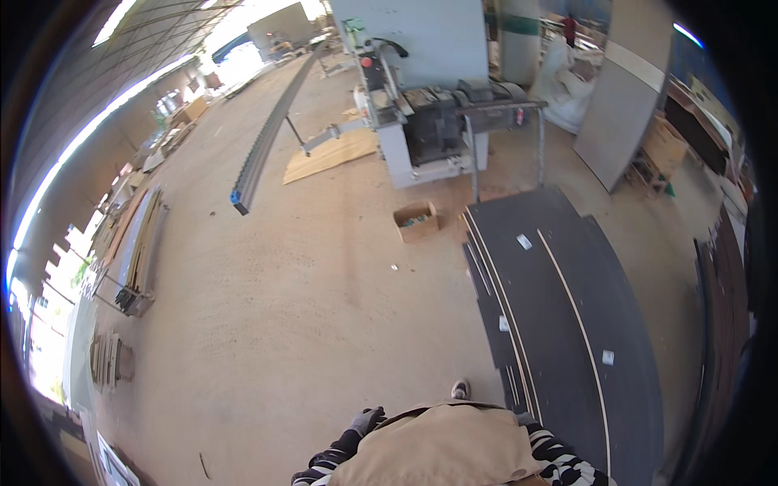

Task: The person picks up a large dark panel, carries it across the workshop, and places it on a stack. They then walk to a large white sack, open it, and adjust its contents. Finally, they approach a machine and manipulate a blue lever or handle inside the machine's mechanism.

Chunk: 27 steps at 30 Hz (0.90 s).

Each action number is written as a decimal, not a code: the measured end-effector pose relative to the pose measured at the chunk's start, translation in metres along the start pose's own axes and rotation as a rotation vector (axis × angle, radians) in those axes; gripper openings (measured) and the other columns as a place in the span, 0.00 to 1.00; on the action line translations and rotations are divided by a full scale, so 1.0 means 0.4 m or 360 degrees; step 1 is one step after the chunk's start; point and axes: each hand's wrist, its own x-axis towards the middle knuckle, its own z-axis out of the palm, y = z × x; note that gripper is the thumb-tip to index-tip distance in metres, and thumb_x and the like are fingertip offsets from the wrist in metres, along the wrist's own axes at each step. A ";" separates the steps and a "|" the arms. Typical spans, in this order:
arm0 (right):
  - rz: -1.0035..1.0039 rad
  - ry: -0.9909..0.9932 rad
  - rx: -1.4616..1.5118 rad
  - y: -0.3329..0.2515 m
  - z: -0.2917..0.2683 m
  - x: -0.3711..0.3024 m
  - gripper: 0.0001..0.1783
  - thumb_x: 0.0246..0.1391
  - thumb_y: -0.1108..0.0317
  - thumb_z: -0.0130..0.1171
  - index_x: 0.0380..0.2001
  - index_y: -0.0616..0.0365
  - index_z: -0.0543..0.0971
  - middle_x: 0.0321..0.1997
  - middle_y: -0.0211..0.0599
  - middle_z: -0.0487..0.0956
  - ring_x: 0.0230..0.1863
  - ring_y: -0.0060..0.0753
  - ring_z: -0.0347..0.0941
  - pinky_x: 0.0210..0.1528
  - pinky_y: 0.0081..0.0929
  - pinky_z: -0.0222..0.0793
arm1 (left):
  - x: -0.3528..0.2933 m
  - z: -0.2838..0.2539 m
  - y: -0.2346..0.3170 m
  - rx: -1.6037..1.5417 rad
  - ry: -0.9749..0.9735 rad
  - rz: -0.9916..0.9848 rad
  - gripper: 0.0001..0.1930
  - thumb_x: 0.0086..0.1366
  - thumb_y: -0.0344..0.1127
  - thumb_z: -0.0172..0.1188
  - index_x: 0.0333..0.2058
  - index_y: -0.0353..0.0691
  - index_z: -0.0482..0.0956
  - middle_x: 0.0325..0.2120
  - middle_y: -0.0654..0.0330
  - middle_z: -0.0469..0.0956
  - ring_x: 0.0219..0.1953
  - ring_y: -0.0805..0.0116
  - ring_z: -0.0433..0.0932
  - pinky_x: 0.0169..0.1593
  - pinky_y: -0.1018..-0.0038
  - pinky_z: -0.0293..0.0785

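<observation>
My left hand (369, 420), in a grey glove with dark fingertips, hangs beside the tan garment on my front. Its fingers are loosely bent and apart, and I see nothing in them. Only a sliver of my right hand (525, 419) shows past the garment's edge, so its fingers are hidden. That hand is nearest to a stack of long dark panels (559, 324) with pale edges, lying on my right. Small white labels (504, 324) are stuck on the panels.
Ahead stands a large grey machine (442, 121), with a metal frame before it. A cardboard box (416, 222) sits on the floor near the panels. A long roller rail (275, 130) reaches out at left. Boards on a rack (142, 243) line the left side; a tall panel (624, 97) leans at right.
</observation>
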 end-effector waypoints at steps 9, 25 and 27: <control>0.0126 0.0101 0.0401 -0.074 -0.450 0.428 0.14 0.51 0.55 0.46 0.32 0.52 0.74 0.29 0.46 0.78 0.33 0.48 0.75 0.32 0.42 0.70 | 0.094 -0.097 0.026 -0.0952 0.0293 0.0060 0.19 0.66 0.46 0.43 0.42 0.34 0.71 0.34 0.48 0.77 0.35 0.52 0.77 0.32 0.58 0.74; -0.0147 -0.0409 0.0295 -0.748 -0.516 0.633 0.13 0.52 0.60 0.52 0.36 0.56 0.75 0.38 0.41 0.79 0.33 0.34 0.78 0.29 0.31 0.72 | 0.194 -0.610 0.015 0.1102 0.0428 0.0315 0.13 0.55 0.48 0.53 0.31 0.47 0.73 0.35 0.57 0.77 0.40 0.55 0.75 0.38 0.61 0.69; 0.0382 -0.0368 0.1231 -0.799 -0.531 0.634 0.13 0.52 0.59 0.52 0.35 0.55 0.75 0.38 0.42 0.79 0.32 0.34 0.77 0.28 0.30 0.71 | 0.253 -0.707 0.022 0.1167 0.0229 0.0531 0.10 0.55 0.45 0.51 0.30 0.46 0.70 0.31 0.53 0.74 0.35 0.50 0.73 0.33 0.57 0.67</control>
